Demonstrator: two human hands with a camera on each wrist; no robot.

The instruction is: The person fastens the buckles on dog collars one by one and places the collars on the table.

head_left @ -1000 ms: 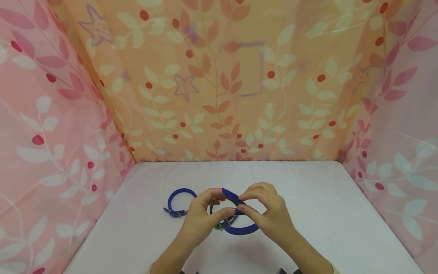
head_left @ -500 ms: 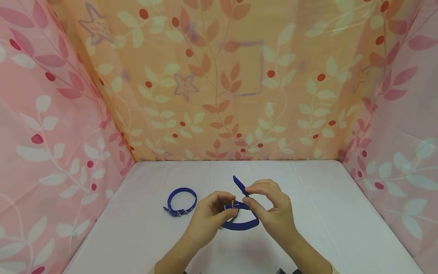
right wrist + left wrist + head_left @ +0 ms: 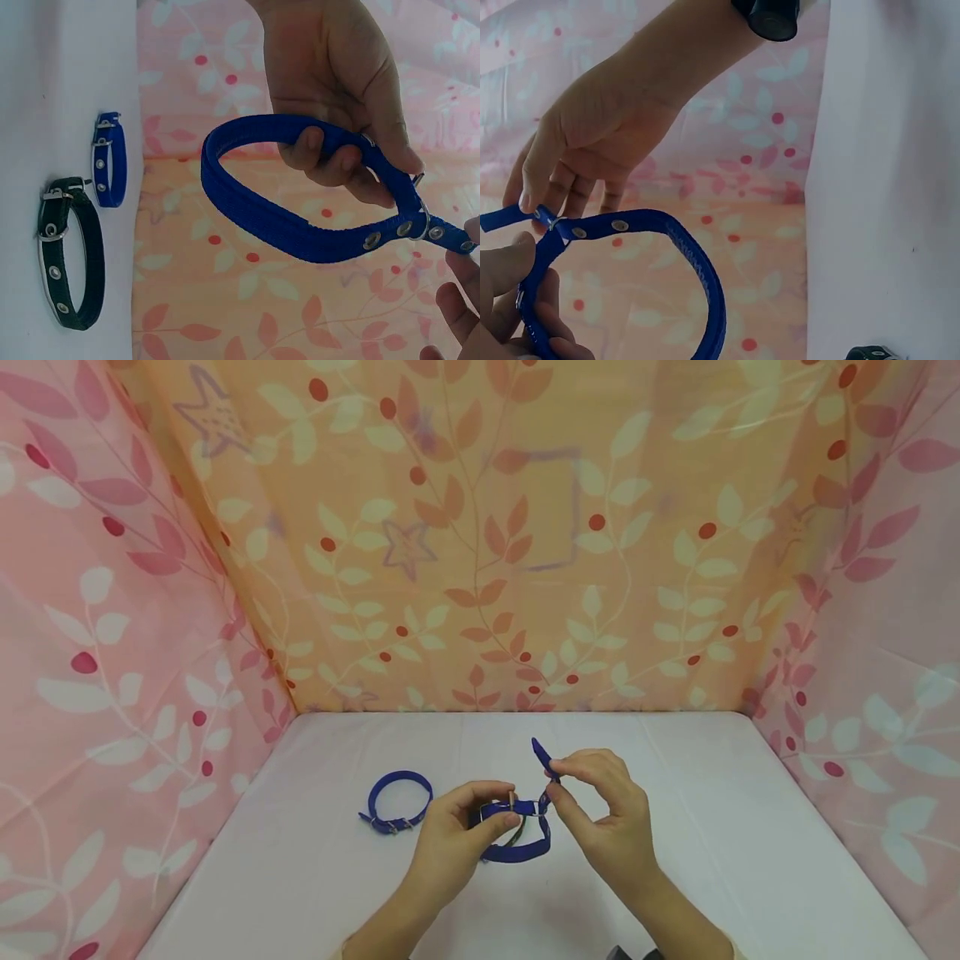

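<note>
Both hands hold a blue pet collar (image 3: 517, 853) above the table. The left hand (image 3: 450, 839) grips its buckle end, with the metal buckle (image 3: 512, 798) by the fingertips. Pinched between the right hand's (image 3: 611, 810) thumb and forefinger is the eyeleted strap, its free tip (image 3: 542, 754) pointing up. In the right wrist view the strap runs through a metal ring (image 3: 425, 223), and the collar forms a closed loop. A second blue collar (image 3: 390, 827) lies buckled on the table to the left. A dark green collar (image 3: 94, 277), mostly hidden in the head view, lies behind the hands.
The white table (image 3: 675, 777) is bounded by an orange leaf-patterned cloth (image 3: 480, 610) at the back. Pink cloths stand at the left (image 3: 135, 693) and right (image 3: 862, 652) sides. A black device (image 3: 772, 16) is on the right wrist.
The right hand has moved right and slightly up, drawing the strap's tip away from the buckle. The left hand has stayed near its place, still gripping the collar.
</note>
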